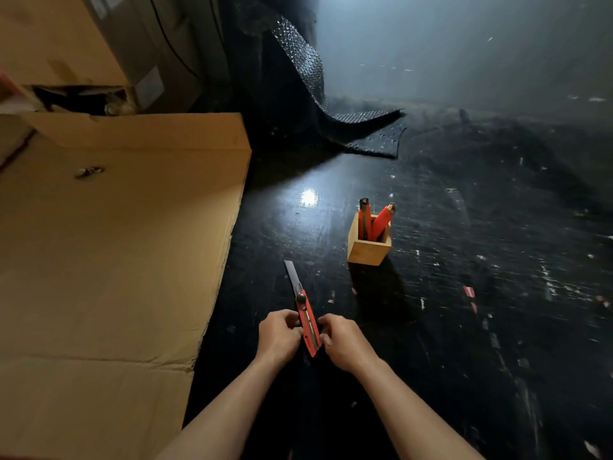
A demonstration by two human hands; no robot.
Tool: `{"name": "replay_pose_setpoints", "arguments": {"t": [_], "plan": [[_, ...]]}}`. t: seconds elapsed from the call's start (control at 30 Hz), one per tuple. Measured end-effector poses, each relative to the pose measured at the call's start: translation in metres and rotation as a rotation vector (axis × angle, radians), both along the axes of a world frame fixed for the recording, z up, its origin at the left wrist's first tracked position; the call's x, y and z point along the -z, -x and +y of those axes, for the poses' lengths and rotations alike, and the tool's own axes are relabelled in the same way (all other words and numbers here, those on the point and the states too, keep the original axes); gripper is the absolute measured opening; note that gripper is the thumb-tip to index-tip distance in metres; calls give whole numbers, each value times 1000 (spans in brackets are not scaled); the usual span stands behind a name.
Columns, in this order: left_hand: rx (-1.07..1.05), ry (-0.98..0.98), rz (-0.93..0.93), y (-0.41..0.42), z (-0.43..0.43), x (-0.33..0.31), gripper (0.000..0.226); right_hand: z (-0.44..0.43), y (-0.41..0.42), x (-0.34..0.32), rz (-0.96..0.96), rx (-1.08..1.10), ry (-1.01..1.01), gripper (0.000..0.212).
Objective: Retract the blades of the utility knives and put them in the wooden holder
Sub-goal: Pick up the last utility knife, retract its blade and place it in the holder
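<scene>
Now, head view: one wide-angle look down at a dark, scuffed surface (464, 293) with both bare forearms reaching in from the bottom edge.
Left hand (280, 333): fingers curled against the left side of the red knife, grasping its handle near the middle.
Right hand (343, 340): fingers bent onto the right side of the same handle, near its rear end; the two hands face each other with the handle between them.
Red knife (308, 322): held low over the surface, handle toward the person, tip pointing away and slightly left.
Blade (293, 273): extended well out of the handle, pale grey, not retracted.
Black knob (301, 297): sits on the handle just behind the blade, clear of both hands.
Wooden holder (366, 249): a small square open box standing upright on the surface, ahead and to the right of the hands, apart from them.
Knives in holder (376, 220): two red ones stand inside, dark ends up, one upright at the left and one leaning right.
Cardboard sheet (116, 244): large, flat, filling the left side, its edge near the left hand.
Bubble wrap (331, 104): dark sheet draped down onto the far part of the surface.
Light spot (309, 196): bright reflection on the surface left of the holder.
</scene>
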State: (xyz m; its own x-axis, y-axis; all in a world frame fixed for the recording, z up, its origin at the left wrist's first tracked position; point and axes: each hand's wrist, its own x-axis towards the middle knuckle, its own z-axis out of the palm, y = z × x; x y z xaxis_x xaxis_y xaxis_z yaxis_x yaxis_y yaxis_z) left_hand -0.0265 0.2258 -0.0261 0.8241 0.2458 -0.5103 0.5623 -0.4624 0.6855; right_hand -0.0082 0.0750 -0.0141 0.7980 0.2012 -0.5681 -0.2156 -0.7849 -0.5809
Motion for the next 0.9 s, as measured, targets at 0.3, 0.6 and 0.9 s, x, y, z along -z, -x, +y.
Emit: {"name": "replay_pose_setpoints", "arguments": {"t": [0.3, 0.6, 0.9], "plan": [[-192, 259, 80, -1, -7, 17, 27, 2, 16, 11, 53, 181, -133, 21], [-81, 393, 64, -6, -5, 4, 27, -13, 21, -9, 57, 278, -232, 25], [33, 514, -190, -21, -2, -75, 27, -14, 10, -64, -274, 309, -377, 22]]}}
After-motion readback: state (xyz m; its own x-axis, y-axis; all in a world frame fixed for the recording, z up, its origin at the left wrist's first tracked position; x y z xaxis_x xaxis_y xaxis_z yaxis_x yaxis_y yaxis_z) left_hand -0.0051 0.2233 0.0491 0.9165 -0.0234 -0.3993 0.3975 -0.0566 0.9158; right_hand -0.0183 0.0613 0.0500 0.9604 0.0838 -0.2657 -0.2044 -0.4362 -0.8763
